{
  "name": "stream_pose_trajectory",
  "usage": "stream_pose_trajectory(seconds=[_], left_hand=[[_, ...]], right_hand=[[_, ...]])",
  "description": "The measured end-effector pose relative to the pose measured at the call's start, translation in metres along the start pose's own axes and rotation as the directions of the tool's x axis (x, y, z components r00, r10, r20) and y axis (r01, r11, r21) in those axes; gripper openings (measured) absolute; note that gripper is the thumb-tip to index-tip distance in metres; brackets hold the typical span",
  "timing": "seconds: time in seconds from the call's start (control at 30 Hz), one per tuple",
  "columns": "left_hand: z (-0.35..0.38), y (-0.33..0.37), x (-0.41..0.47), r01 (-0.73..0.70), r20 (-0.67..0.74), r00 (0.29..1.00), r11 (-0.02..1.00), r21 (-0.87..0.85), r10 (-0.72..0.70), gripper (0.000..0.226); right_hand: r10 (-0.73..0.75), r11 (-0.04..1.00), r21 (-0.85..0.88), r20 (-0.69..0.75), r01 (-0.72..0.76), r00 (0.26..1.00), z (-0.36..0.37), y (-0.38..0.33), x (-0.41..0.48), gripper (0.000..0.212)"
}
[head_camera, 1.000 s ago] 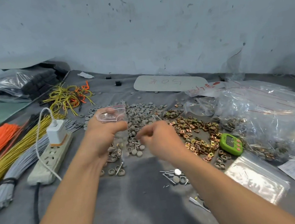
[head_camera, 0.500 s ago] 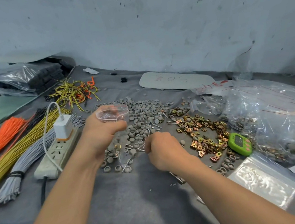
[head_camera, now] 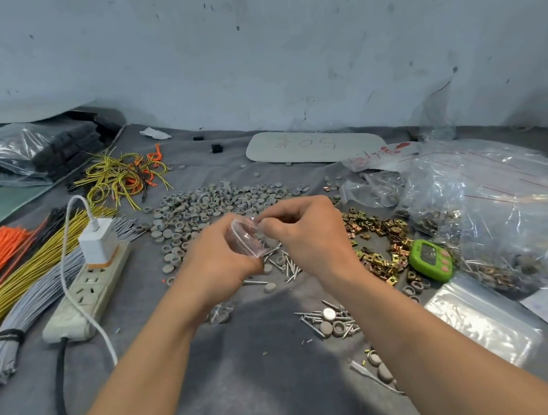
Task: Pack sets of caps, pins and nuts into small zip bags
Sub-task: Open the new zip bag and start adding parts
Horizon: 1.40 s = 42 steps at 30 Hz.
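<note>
My left hand (head_camera: 219,265) grips a small clear zip bag (head_camera: 247,236) with its mouth held open. My right hand (head_camera: 307,234) is right beside it, its curled fingertips at the bag's mouth; what they pinch is hidden. Behind both hands spreads a heap of grey round caps (head_camera: 210,203). Brass-coloured square nuts (head_camera: 378,239) lie to the right. Steel pins (head_camera: 331,322) with a few caps sit in a small pile under my right forearm, and more pins (head_camera: 285,268) lie just below my hands.
A white power strip (head_camera: 86,295) with a charger lies at the left, beside bundles of orange, yellow and grey wires (head_camera: 16,283). A green counter (head_camera: 431,260), a flat stack of zip bags (head_camera: 479,320) and large plastic bags (head_camera: 507,206) of parts lie at the right.
My right hand rose from the cloth to the mouth of the bag. My left hand brought the bag toward the centre, and the view shifted.
</note>
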<state>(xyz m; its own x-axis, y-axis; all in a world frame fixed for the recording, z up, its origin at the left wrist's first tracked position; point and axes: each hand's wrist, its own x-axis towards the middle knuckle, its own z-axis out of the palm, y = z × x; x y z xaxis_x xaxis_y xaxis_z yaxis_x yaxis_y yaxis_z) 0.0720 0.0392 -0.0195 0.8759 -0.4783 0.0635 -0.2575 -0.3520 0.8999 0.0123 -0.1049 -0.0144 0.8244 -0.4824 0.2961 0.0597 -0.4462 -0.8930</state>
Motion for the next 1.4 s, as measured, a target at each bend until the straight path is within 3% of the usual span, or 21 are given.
stream_pose_trajectory(seconds=[0.1, 0.2, 0.33, 0.47, 0.53, 0.6, 0.7, 0.93, 1.0, 1.07, 1.17, 1.23, 1.3, 1.4], left_hand=[[0.004, 0.003, -0.001, -0.015, 0.024, 1.000, 0.995, 0.098, 0.013, 0.061], [0.005, 0.002, 0.001, -0.036, 0.042, 0.999, 0.996, 0.077, 0.033, 0.071], [0.006, 0.003, 0.001, -0.010, -0.023, 1.000, 1.000, 0.013, 0.010, 0.050], [0.002, -0.003, 0.002, -0.016, -0.061, 0.998, 0.997, -0.071, 0.012, 0.041], [-0.004, -0.006, 0.004, -0.008, -0.062, 0.998, 0.994, -0.110, 0.001, 0.040], [-0.007, -0.005, 0.004, 0.004, -0.076, 0.997, 0.986, -0.167, -0.017, 0.041], [-0.009, -0.004, 0.006, 0.011, -0.155, 0.987, 0.971, -0.237, -0.049, 0.041], [-0.009, -0.004, 0.007, -0.003, -0.196, 0.979, 0.963, -0.270, -0.052, 0.039], [-0.009, -0.005, 0.007, -0.006, -0.195, 0.980, 0.967, -0.255, -0.045, 0.039], [-0.006, -0.005, 0.007, -0.014, -0.195, 0.980, 0.972, -0.236, -0.033, 0.040], [0.000, -0.002, 0.004, -0.027, -0.181, 0.984, 0.985, -0.172, -0.005, 0.040], [0.004, 0.000, 0.004, -0.032, -0.182, 0.983, 0.996, -0.084, 0.016, 0.040], [0.008, 0.002, 0.005, -0.040, -0.166, 0.985, 0.998, 0.046, 0.047, 0.041], [0.014, 0.004, 0.004, -0.055, -0.115, 0.991, 0.990, 0.126, 0.070, 0.053]], right_hand=[[-0.001, 1.000, 0.030, 0.058, -0.001, 0.998, 0.000, -0.002, 0.001, 0.017], [-0.022, 1.000, -0.012, 0.113, 0.023, 0.993, 0.000, -0.003, 0.002, 0.020], [-0.033, 0.997, 0.065, 0.070, 0.028, 0.997, -0.002, -0.003, 0.003, 0.019], [0.063, 0.995, 0.075, -0.069, -0.058, 0.996, -0.011, 0.002, 0.008, 0.023], [0.132, 0.989, -0.064, -0.057, -0.136, 0.990, -0.013, 0.007, 0.009, 0.024], [0.203, 0.931, -0.333, 0.128, -0.151, 0.971, -0.009, 0.013, 0.005, 0.020], [0.283, 0.754, -0.656, 0.350, 0.018, 0.893, 0.005, 0.021, -0.005, 0.009], [0.252, 0.652, -0.745, 0.387, 0.140, 0.887, 0.017, 0.020, -0.008, 0.012], [0.238, 0.683, -0.725, 0.332, 0.085, 0.913, 0.015, 0.018, -0.005, 0.010], [0.188, 0.793, -0.609, 0.230, -0.009, 0.955, 0.007, 0.015, 0.001, 0.012], [0.058, 0.968, -0.246, 0.066, -0.040, 0.996, -0.009, 0.008, 0.008, 0.021], [-0.012, 0.999, -0.030, -0.016, 0.012, 1.000, -0.014, 0.001, 0.008, 0.015], [-0.059, 0.998, 0.018, 0.002, 0.059, 0.998, -0.013, -0.003, 0.006, 0.009], [-0.076, 0.989, -0.116, 0.101, 0.087, 0.992, -0.004, -0.001, 0.005, 0.005]])
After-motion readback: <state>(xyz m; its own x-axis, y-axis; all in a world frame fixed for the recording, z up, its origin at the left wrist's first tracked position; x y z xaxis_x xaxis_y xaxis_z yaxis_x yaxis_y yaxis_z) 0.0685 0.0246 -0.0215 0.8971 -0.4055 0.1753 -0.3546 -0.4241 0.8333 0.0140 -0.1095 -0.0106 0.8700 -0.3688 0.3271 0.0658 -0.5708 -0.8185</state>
